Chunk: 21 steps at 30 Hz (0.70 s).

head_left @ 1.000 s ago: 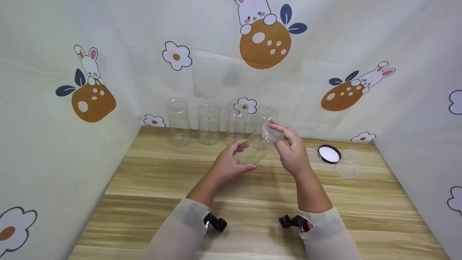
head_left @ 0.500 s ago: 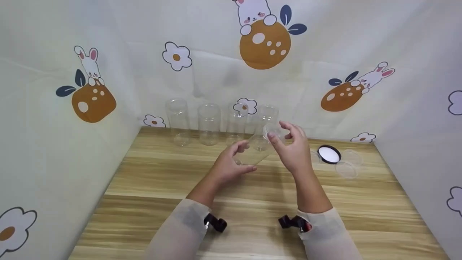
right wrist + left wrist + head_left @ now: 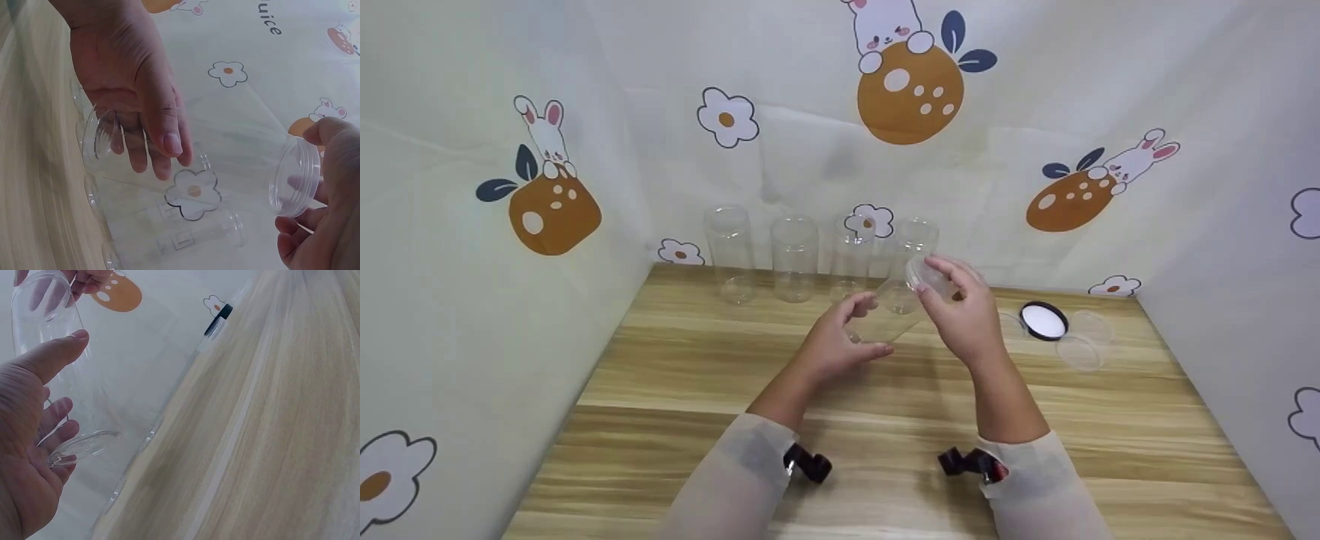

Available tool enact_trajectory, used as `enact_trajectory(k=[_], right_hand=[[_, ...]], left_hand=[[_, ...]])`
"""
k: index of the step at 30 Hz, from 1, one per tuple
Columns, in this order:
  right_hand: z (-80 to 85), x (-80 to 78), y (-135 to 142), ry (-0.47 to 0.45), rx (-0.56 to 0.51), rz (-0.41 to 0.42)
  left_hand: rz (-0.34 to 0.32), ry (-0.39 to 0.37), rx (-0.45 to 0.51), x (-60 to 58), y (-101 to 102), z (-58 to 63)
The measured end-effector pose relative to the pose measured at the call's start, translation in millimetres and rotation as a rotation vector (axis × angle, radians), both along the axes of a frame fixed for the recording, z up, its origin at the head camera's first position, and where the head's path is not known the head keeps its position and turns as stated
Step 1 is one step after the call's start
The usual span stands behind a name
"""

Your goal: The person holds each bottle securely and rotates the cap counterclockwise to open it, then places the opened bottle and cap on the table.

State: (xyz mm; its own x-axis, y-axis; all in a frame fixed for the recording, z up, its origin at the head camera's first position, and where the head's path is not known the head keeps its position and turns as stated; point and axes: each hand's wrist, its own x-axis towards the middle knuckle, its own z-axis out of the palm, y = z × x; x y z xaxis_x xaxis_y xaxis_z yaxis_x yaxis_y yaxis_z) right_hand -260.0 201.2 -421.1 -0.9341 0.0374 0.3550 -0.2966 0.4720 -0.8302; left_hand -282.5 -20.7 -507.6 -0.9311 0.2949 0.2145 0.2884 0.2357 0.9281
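A clear plastic jar (image 3: 891,319) is held tilted above the table, its mouth up and to the right. My left hand (image 3: 834,341) grips it near the base, thumb on one side and fingers on the other. At the upper end sits a clear ridged lid (image 3: 297,175), and my right hand (image 3: 966,319) holds it between thumb and fingers. In the left wrist view the jar's round base (image 3: 84,445) shows beside the left fingers. Whether the lid sits fully down cannot be seen.
Several clear open jars (image 3: 795,259) stand upright in a row along the back wall. To the right lie a black-rimmed lid (image 3: 1044,320) with a white lining and several clear round lids (image 3: 1080,352). Patterned cloth walls enclose the wooden table (image 3: 697,450) at the back and sides.
The right fingers and thumb shifted around the lid, spreading away from it half a second ago, and now hold it again. The left hand and the jar have stayed in place.
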Motion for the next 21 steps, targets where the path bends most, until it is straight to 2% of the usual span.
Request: enact_trajectory(k=[5, 13, 17, 21], right_hand=[[-0.6, 2.3, -0.2, 0.064, -0.044, 0.060], [-0.1, 3.5, -0.5, 0.102, -0.045, 0.093], [0.0, 2.7, 0.1, 0.072, 0.000, 0.037], [1.6, 1.6, 0.3, -0.025, 0.077, -0.051]], left_hand=[[0.011, 0.001, 0.008, 0.3, -0.4, 0.2], [0.025, 0.014, -0.021, 1.5, -1.0, 1.6], [0.031, 0.024, -0.036, 1.6, -0.8, 1.8], [0.029, 0.026, -0.035, 1.7, -0.5, 1.4]])
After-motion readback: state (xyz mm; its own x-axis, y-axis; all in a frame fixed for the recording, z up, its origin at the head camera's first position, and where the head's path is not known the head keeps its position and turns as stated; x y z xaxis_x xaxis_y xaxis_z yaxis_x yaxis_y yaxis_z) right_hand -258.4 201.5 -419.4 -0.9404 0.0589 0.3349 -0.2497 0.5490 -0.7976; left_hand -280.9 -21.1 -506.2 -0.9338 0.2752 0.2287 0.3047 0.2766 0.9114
